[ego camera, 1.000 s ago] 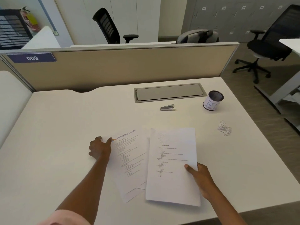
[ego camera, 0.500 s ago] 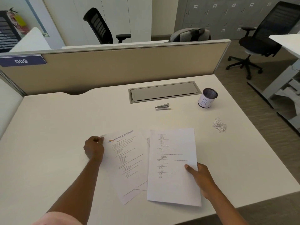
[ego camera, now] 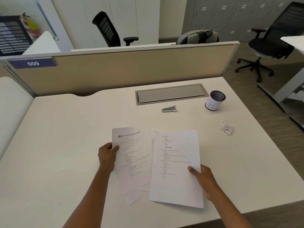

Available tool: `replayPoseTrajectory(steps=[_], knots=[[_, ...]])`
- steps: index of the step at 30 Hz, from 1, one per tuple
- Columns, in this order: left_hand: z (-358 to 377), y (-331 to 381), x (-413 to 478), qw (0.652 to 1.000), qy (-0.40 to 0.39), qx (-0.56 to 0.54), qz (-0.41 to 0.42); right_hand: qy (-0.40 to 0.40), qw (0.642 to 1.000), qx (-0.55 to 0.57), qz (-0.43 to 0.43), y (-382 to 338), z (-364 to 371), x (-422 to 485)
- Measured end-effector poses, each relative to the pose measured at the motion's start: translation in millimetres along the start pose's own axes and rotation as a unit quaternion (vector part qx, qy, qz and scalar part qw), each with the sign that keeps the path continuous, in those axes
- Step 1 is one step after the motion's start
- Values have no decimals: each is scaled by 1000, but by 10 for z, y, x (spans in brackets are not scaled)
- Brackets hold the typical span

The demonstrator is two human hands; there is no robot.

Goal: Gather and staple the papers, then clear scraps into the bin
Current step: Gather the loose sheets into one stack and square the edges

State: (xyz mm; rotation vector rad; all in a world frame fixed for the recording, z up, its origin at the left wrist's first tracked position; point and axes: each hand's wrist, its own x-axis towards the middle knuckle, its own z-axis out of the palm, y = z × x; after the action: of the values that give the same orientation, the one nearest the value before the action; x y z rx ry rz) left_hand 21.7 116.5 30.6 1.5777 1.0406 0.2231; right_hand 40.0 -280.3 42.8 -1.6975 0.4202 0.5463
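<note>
Two printed sheets lie side by side on the white desk (ego camera: 65,145). My left hand (ego camera: 107,155) pinches the left edge of the left sheet (ego camera: 133,160), which has a coloured logo at its top and looks lifted on that side. My right hand (ego camera: 201,178) grips the right edge of the right sheet (ego camera: 176,167), thumb on top. Another sheet's corner (ego camera: 144,189) peeks out between them. A small grey stapler (ego camera: 169,109) lies beyond the papers. A crumpled paper scrap (ego camera: 227,128) sits to the right. A mesh cup bin (ego camera: 214,102) with a handwritten label stands at the back right.
A grey cable-tray lid (ego camera: 171,94) is set into the desk behind the stapler. A beige partition (ego camera: 131,69) closes the far edge. Office chairs (ego camera: 269,41) stand beyond the desk and to the right, past the desk's right edge.
My left hand slid from the left sheet's top corner down its left edge and now pinches it, lifting that side. My right hand has kept its hold on the right sheet.
</note>
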Motion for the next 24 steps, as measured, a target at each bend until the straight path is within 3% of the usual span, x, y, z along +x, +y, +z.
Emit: replayPoseTrajectory(steps=[8, 15, 24], knots=[[-203, 279, -47, 991, -52, -64, 104, 12, 1000, 1, 8, -9, -162, 111], [-479, 547, 41, 975, -123, -170, 70, 10, 1000, 13, 7, 10, -259, 191], [97, 230, -342, 965, -224, -137, 16, -77, 997, 6, 10, -68, 49, 72]])
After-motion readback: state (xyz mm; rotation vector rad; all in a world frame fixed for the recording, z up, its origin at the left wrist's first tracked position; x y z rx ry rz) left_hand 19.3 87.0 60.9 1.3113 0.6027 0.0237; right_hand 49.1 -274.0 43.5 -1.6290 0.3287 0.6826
